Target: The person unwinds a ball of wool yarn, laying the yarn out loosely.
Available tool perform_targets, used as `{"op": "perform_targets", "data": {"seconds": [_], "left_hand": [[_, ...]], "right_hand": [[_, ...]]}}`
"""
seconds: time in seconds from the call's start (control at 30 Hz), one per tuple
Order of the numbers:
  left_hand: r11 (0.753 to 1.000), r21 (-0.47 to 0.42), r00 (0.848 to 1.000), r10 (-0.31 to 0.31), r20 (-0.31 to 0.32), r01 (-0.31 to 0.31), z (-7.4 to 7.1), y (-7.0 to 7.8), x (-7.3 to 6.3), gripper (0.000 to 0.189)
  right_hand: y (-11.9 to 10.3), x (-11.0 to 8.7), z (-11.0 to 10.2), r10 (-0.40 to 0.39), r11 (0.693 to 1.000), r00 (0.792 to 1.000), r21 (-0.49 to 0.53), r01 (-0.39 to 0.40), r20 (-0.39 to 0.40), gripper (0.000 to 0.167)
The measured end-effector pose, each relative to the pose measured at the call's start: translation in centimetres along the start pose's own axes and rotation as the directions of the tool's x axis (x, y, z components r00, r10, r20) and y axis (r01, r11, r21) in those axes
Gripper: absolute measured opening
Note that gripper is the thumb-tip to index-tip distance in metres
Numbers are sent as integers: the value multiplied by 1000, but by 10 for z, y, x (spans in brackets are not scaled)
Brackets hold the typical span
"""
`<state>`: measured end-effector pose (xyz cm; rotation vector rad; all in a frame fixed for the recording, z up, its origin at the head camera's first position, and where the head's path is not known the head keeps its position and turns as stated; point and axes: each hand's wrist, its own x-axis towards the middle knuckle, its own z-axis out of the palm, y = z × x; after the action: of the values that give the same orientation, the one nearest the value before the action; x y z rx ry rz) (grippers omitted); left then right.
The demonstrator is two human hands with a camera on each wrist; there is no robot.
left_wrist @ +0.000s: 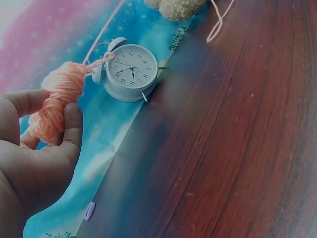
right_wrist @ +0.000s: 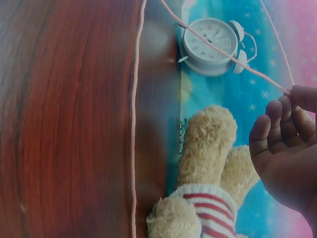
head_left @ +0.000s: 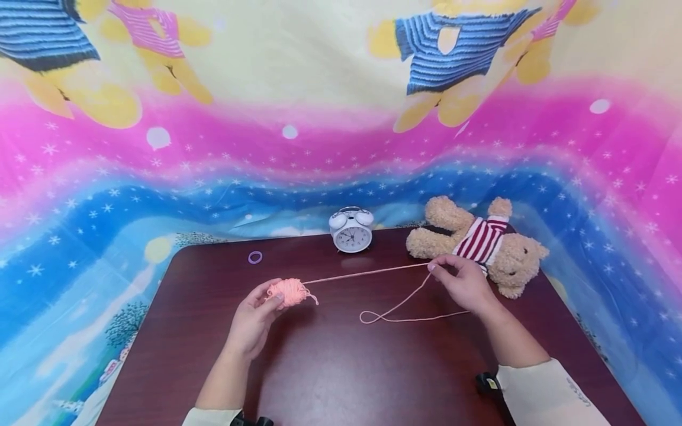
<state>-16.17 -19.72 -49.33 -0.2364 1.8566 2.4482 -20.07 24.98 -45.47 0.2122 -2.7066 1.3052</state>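
Note:
My left hand [head_left: 253, 319] grips a small ball of peach yarn [head_left: 288, 293] between thumb and fingers, held up over the left half of the table. A short loose tail hangs from the ball's right side. From the ball a strand of yarn [head_left: 367, 274] runs taut to my right hand [head_left: 465, 284], whose thumb and forefinger pinch it. Beyond that pinch the yarn drops in a slack length, forms a small loop [head_left: 369, 318] and trails off rightward beneath the right forearm. In the right wrist view the other fingers [right_wrist: 261, 126] curl loosely below the pinch.
A white twin-bell alarm clock [head_left: 351, 232] stands at the table's back edge. To its right a teddy bear [head_left: 515, 260] in a striped shirt lies on its back, partly behind the right hand. A purple ring [head_left: 255, 257] lies at back left. Printed cloth [head_left: 277, 148] surrounds the dark wooden table [head_left: 330, 378].

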Motion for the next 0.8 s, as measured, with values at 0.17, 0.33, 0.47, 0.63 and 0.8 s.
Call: {"op": "perform_targets", "data": {"seconds": [0.17, 0.33, 0.47, 0.63, 0.8], "left_hand": [[1000, -4, 1000, 8, -4, -8, -5, 0, 1, 51], [1000, -3, 1000, 6, -24, -6, -11, 1, 2, 49], [1000, 0, 999, -5, -44, 5, -14, 2, 2, 52], [1000, 0, 999, -15, -49, 15, -18, 0, 2, 52], [1000, 10, 999, -19, -37, 20, -20, -2, 1, 47]], "right_hand": [[8, -2, -7, 30, 1000, 1000, 0, -30, 7, 25], [15, -5, -13, 54, 999, 999, 4, -54, 7, 28], [21, -7, -20, 73, 997, 997, 6, -73, 13, 31], [26, -10, -30, 102, 995, 995, 5, -102, 20, 37], [26, -11, -39, 122, 992, 993, -22, -122, 5, 38]]}}
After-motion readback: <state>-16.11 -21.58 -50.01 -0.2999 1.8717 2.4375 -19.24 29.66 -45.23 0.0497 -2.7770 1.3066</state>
